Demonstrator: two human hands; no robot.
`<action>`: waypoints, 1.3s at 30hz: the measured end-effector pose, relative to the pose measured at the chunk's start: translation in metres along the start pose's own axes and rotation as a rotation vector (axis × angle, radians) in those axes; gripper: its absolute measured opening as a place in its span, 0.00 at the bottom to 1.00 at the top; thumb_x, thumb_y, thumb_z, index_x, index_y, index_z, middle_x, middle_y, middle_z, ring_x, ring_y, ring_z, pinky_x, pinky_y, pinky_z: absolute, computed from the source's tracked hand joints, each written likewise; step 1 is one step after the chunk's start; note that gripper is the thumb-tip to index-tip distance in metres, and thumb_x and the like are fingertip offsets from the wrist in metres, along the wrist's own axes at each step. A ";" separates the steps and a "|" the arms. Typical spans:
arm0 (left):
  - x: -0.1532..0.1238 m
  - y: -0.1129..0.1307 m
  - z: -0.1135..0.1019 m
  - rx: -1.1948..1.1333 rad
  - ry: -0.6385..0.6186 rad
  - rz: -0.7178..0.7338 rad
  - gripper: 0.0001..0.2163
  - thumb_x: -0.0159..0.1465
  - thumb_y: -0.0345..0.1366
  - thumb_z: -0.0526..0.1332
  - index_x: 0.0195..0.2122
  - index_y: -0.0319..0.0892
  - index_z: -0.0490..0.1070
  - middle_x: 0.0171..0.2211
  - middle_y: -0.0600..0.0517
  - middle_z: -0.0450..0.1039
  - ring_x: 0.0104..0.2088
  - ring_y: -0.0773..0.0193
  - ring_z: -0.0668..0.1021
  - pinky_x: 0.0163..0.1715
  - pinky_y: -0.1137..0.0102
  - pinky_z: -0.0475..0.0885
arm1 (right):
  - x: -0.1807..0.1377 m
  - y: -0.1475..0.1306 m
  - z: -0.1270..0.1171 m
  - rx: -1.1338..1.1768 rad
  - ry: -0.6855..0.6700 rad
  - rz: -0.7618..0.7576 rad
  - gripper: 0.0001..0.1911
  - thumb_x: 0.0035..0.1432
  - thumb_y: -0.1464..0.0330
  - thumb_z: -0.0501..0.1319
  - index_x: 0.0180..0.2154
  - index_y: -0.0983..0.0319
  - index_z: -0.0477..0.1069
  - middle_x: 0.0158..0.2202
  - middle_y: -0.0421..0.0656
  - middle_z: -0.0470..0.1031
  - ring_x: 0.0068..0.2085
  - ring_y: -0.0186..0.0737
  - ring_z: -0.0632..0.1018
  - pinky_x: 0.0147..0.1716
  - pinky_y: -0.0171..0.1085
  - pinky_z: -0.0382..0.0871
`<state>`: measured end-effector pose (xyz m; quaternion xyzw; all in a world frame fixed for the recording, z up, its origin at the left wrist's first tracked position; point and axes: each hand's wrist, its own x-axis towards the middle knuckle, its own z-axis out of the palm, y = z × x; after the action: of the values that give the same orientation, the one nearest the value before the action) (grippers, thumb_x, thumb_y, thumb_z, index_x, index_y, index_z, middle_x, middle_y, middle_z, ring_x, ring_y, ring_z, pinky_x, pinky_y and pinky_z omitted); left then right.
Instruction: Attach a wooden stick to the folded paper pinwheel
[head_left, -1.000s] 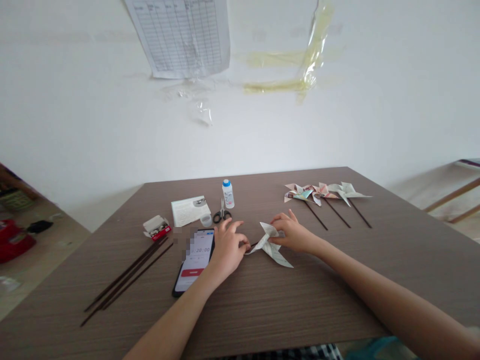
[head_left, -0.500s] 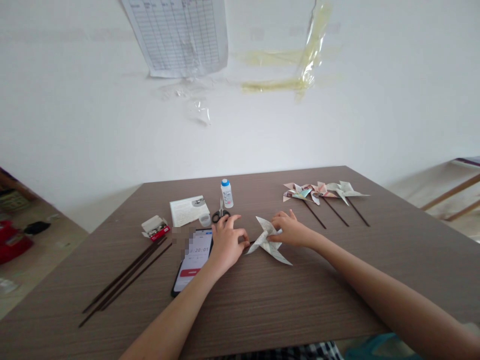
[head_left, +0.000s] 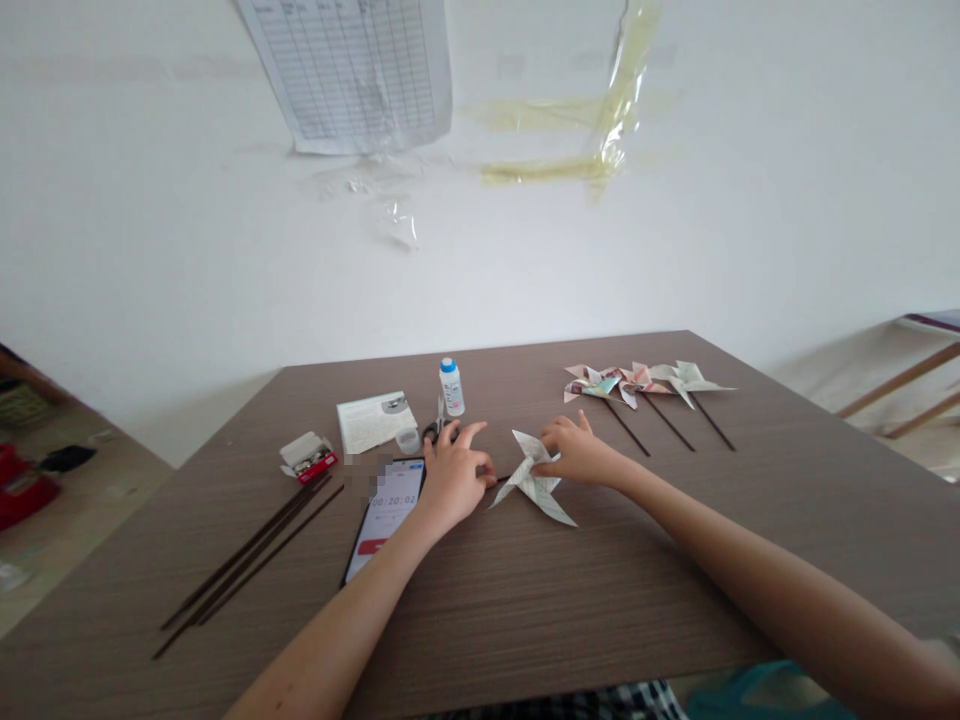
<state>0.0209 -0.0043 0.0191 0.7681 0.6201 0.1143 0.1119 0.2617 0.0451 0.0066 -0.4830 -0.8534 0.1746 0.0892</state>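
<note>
A white paper pinwheel (head_left: 534,482) lies on the brown table (head_left: 570,600) between my hands. My right hand (head_left: 576,453) rests on its centre with the fingers curled over the paper. My left hand (head_left: 452,474) pinches the end of a thin dark stick (head_left: 500,480) that runs under the pinwheel; its other fingers are raised. A phone (head_left: 385,512) with a running timer lies just left of my left hand.
Three finished pinwheels on sticks (head_left: 646,385) lie at the back right. Several loose dark sticks (head_left: 251,550) lie at the left. A glue bottle (head_left: 451,387), scissors (head_left: 435,428), a small cup (head_left: 408,440), a booklet (head_left: 373,422) and a small red box (head_left: 308,456) sit behind the phone.
Both hands and the pinwheel have shifted slightly away from me and up in view. The phone timer has advanced by two seconds.
</note>
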 end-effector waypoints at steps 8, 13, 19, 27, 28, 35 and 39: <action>0.016 0.001 0.003 0.013 -0.023 0.018 0.11 0.64 0.24 0.71 0.29 0.47 0.87 0.78 0.53 0.73 0.81 0.30 0.63 0.77 0.24 0.55 | 0.007 0.007 0.008 0.029 0.051 0.004 0.05 0.63 0.63 0.77 0.34 0.56 0.88 0.51 0.49 0.87 0.63 0.66 0.80 0.75 0.80 0.52; 0.019 0.002 0.002 0.014 -0.019 0.016 0.10 0.62 0.26 0.73 0.27 0.47 0.86 0.76 0.52 0.75 0.79 0.30 0.66 0.76 0.26 0.60 | 0.010 0.007 0.005 0.061 0.021 0.018 0.06 0.64 0.63 0.76 0.34 0.57 0.87 0.50 0.47 0.88 0.64 0.65 0.80 0.76 0.72 0.58; 0.018 0.000 -0.001 0.008 -0.009 0.007 0.08 0.61 0.28 0.77 0.29 0.49 0.87 0.76 0.53 0.74 0.76 0.33 0.69 0.76 0.32 0.64 | 0.014 0.002 -0.006 0.090 -0.049 0.081 0.06 0.62 0.64 0.77 0.33 0.58 0.87 0.46 0.45 0.89 0.62 0.64 0.80 0.74 0.69 0.58; 0.020 -0.008 -0.001 -0.076 -0.020 0.000 0.10 0.61 0.26 0.78 0.34 0.53 0.90 0.76 0.51 0.72 0.78 0.33 0.68 0.77 0.31 0.61 | 0.017 -0.006 -0.013 0.116 -0.062 0.106 0.07 0.60 0.67 0.77 0.30 0.61 0.84 0.40 0.45 0.86 0.53 0.58 0.81 0.71 0.66 0.61; 0.020 -0.009 0.001 -0.086 -0.017 0.001 0.10 0.61 0.26 0.78 0.34 0.53 0.90 0.76 0.50 0.72 0.78 0.33 0.68 0.77 0.30 0.61 | 0.017 -0.006 -0.014 0.116 -0.065 0.113 0.07 0.60 0.67 0.76 0.30 0.61 0.84 0.39 0.44 0.86 0.53 0.58 0.82 0.71 0.64 0.62; 0.019 -0.013 0.004 -0.095 0.007 0.027 0.12 0.61 0.26 0.79 0.35 0.55 0.91 0.76 0.51 0.73 0.78 0.33 0.67 0.78 0.27 0.57 | 0.021 -0.012 -0.018 0.140 -0.098 0.191 0.04 0.59 0.66 0.76 0.33 0.59 0.86 0.41 0.43 0.88 0.54 0.59 0.84 0.74 0.64 0.60; 0.016 -0.008 -0.002 -0.089 -0.015 0.013 0.12 0.62 0.25 0.78 0.33 0.54 0.91 0.77 0.52 0.73 0.79 0.31 0.66 0.78 0.22 0.53 | 0.026 -0.017 -0.020 0.140 -0.117 0.250 0.04 0.56 0.65 0.77 0.32 0.58 0.86 0.35 0.41 0.86 0.52 0.59 0.85 0.74 0.66 0.59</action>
<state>0.0163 0.0135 0.0190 0.7671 0.6086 0.1365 0.1498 0.2414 0.0639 0.0315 -0.5672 -0.7760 0.2714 0.0501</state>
